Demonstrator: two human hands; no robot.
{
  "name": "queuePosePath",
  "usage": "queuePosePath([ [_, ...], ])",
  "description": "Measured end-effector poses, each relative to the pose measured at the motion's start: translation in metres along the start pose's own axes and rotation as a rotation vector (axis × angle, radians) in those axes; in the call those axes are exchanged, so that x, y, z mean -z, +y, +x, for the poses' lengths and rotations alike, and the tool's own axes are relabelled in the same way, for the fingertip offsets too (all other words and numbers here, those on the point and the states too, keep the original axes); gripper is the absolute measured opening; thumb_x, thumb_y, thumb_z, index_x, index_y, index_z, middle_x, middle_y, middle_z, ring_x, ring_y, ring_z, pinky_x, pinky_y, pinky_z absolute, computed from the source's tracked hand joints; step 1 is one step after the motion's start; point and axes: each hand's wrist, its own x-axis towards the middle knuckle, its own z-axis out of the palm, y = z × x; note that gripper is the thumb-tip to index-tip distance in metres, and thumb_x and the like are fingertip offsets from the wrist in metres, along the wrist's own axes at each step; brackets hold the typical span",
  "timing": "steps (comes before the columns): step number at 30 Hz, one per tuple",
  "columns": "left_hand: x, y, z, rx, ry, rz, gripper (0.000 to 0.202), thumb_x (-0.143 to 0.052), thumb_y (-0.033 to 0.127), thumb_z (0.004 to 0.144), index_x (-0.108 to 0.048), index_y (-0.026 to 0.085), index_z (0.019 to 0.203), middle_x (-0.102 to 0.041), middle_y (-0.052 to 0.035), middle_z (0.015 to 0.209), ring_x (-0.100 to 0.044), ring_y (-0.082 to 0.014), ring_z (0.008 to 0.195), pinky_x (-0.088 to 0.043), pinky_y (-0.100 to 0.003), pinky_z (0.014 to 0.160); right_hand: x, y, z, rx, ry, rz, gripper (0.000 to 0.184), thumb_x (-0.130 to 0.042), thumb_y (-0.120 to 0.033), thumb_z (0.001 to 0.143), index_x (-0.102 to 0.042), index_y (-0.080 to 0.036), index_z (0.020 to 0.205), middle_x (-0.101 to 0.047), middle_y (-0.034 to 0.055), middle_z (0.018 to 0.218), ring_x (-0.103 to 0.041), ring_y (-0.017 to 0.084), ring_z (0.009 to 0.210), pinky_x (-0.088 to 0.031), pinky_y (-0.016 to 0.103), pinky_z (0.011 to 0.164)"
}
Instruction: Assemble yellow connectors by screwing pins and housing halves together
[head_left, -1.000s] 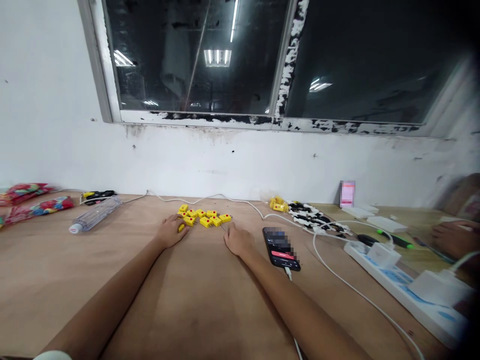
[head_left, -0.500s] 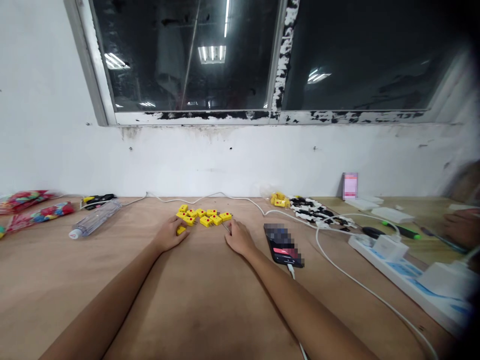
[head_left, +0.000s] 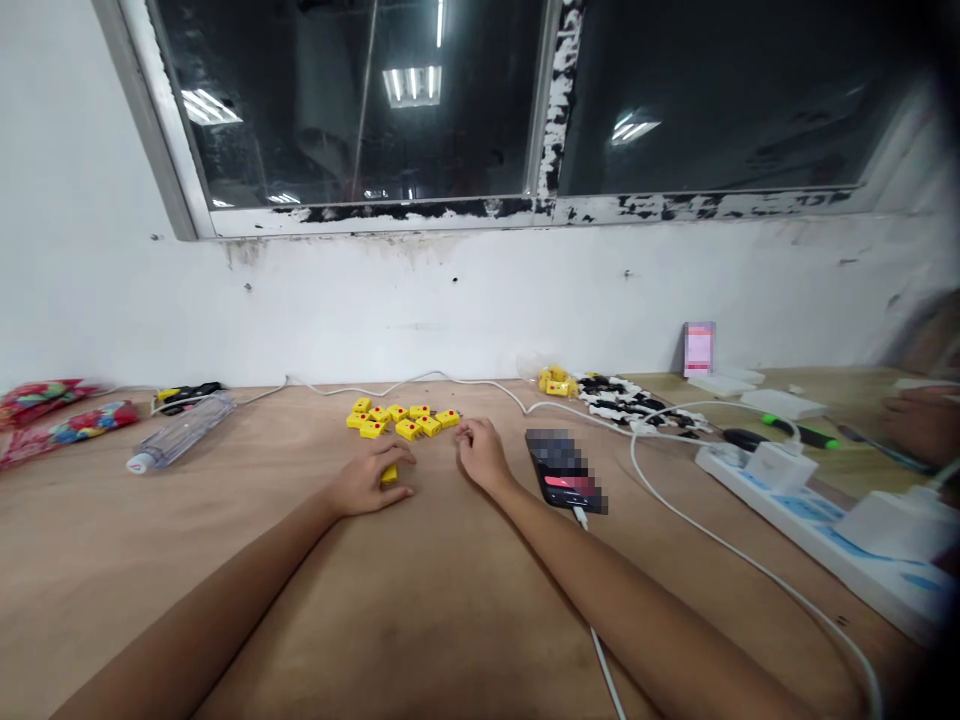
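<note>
Well, at the far left of the frame you have two red patterned packets [head_left: 60,415] lying on the plywood tabletop [head_left: 375,630], with a clear plastic bottle [head_left: 181,430] on its side just to their right and a black-and-yellow tool [head_left: 187,397] behind it against the wall. Moving right, your left hand [head_left: 367,480] is curled down over a single yellow connector [head_left: 388,474], which shows between your fingers and looks held, set apart just in front of the rest. The other yellow connectors [head_left: 397,420], red-dotted blocks, lie in a loose cluster directly above your hands in the frame, some touching, some just apart. A thin white cable [head_left: 390,385] runs behind them along the wall.

Your right hand [head_left: 481,455] rests with its fingers loosely curled at the cluster's right end; whether it pinches anything is too small to tell. Hard against its right side lies a black phone [head_left: 564,470], its screen pixelated and its white charging cable [head_left: 600,640] trailing toward you.

Further right, a small heap of yellow pieces [head_left: 556,382] sits beside a row of black-and-white connectors [head_left: 637,410]. At the right edge, a white power strip [head_left: 817,525] angles across the table, and a co-worker's hand [head_left: 922,425] rests beyond it.
</note>
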Motion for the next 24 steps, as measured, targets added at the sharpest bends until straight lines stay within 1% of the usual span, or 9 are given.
queuePosePath([
  [4, -0.003, 0.002, -0.002, 0.007, 0.063, 0.057, 0.043, -0.066, 0.038, 0.083, -0.054, 0.022, 0.121, -0.052, -0.0113, 0.131, -0.048, -0.0275, 0.125, -0.038, -0.041, 0.108, -0.003, 0.008, 0.002, -0.031, 0.103, 0.081, 0.03, -0.043, -0.002, 0.08, -0.066, -0.011, 0.098, -0.065, 0.0129, 0.107, -0.062, 0.019, 0.098, -0.045, 0.031, 0.096],
  [6, -0.007, 0.001, -0.003, 0.138, 0.134, 0.126, 0.048, -0.065, 0.04, 0.082, -0.052, 0.021, 0.124, -0.051, -0.0123, 0.13, -0.049, -0.0295, 0.124, -0.04, -0.044, 0.106, -0.006, 0.011, 0.002, -0.024, 0.123, 0.119, 0.031, -0.045, -0.002, 0.078, -0.068, -0.012, 0.096, -0.066, 0.0115, 0.106, -0.063, 0.018, 0.091, -0.047, 0.032, 0.094],
  [8, -0.011, 0.0, -0.004, 0.345, 0.2, 0.207, 0.053, -0.066, 0.047, 0.08, -0.052, 0.019, 0.122, -0.052, -0.0139, 0.126, -0.052, -0.0331, 0.118, -0.044, -0.048, 0.101, -0.008, 0.014, 0.002, -0.02, 0.141, 0.155, 0.025, -0.049, -0.005, 0.076, -0.07, -0.014, 0.087, -0.066, 0.0109, 0.102, -0.064, 0.02, 0.09, -0.048, 0.034, 0.093],
  [10, -0.013, -0.001, -0.006, 0.504, 0.177, 0.211, 0.051, -0.064, 0.051, 0.079, -0.054, 0.017, 0.116, -0.054, -0.0145, 0.119, -0.058, -0.0336, 0.108, -0.048, -0.049, 0.093, -0.01, 0.015, 0.002, -0.032, 0.163, 0.196, 0.018, -0.054, -0.008, 0.073, -0.07, -0.014, 0.078, -0.065, 0.0117, 0.099, -0.063, 0.021, 0.09, -0.049, 0.037, 0.092],
  [11, -0.013, -0.001, -0.007, 0.53, 0.144, 0.179, 0.047, -0.063, 0.05, 0.081, -0.055, 0.017, 0.113, -0.055, -0.0141, 0.117, -0.06, -0.0325, 0.104, -0.05, -0.048, 0.09, -0.011, 0.016, 0.002, -0.039, 0.173, 0.222, 0.016, -0.055, -0.01, 0.072, -0.07, -0.015, 0.076, -0.064, 0.0124, 0.101, -0.063, 0.022, 0.091, -0.05, 0.038, 0.091],
  [14, -0.011, -0.002, -0.01, 0.405, 0.065, -0.004, 0.039, -0.058, 0.034, 0.083, -0.052, 0.018, 0.118, -0.058, -0.0118, 0.12, -0.061, -0.0277, 0.107, -0.049, -0.042, 0.095, -0.013, 0.018, 0.003, -0.044, 0.189, 0.325, 0.017, -0.057, -0.013, 0.07, -0.072, -0.015, 0.079, -0.061, 0.0139, 0.11, -0.062, 0.023, 0.098, -0.052, 0.037, 0.091],
  [18, -0.008, -0.006, -0.012, 0.226, -0.025, -0.242, 0.059, -0.056, 0.015, 0.075, -0.044, 0.02, 0.133, -0.059, -0.0091, 0.129, -0.06, -0.0242, 0.113, -0.049, -0.037, 0.097, -0.016, 0.025, 0.006, -0.054, 0.171, 0.482, 0.025, -0.051, -0.018, 0.073, -0.073, -0.015, 0.084, -0.057, 0.0139, 0.119, -0.065, 0.021, 0.093, -0.056, 0.035, 0.083],
  [20, -0.008, -0.008, -0.013, 0.219, -0.065, -0.303, 0.06, -0.056, 0.013, 0.073, -0.047, 0.019, 0.132, -0.059, -0.0098, 0.131, -0.059, -0.0251, 0.115, -0.049, -0.038, 0.098, -0.017, 0.03, 0.008, -0.06, 0.158, 0.539, 0.027, -0.051, -0.02, 0.073, -0.074, -0.015, 0.087, -0.057, 0.0136, 0.119, -0.065, 0.021, 0.097, -0.055, 0.036, 0.085],
  [24, -0.009, -0.009, -0.012, 0.195, -0.089, -0.332, 0.053, -0.059, 0.016, 0.075, -0.052, 0.017, 0.128, -0.058, -0.0106, 0.134, -0.054, -0.0268, 0.124, -0.042, -0.041, 0.108, -0.014, 0.036, 0.012, -0.043, 0.134, 0.59, 0.026, -0.06, -0.024, 0.069, -0.074, -0.016, 0.089, -0.06, 0.012, 0.117, -0.056, 0.025, 0.116, -0.045, 0.04, 0.101],
])
